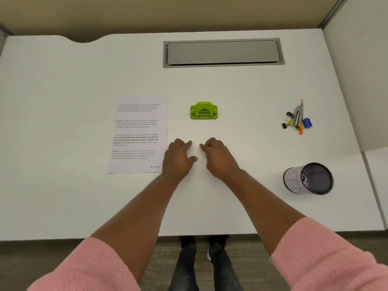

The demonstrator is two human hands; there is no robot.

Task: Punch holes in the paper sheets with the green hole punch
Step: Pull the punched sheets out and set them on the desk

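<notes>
- Your left hand (178, 159) and right hand (218, 158): loosely curled, empty, side by side on the desk (63, 101).
- Punch (203, 110): ahead of both hands, apart.
- Sheets (138, 133): just beside your left hand.

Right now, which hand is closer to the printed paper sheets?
Left. The left hand rests at the right edge of the paper sheets, apparently touching. The right hand rests farther right, below the green hole punch.

Both hands sit loosely curled on the white surface (241, 97), left hand (177, 159) touching the printed paper sheets (137, 134), right hand (218, 157) just beside it, bright green plastic hole punch (203, 110) beyond them, untouched.
</notes>
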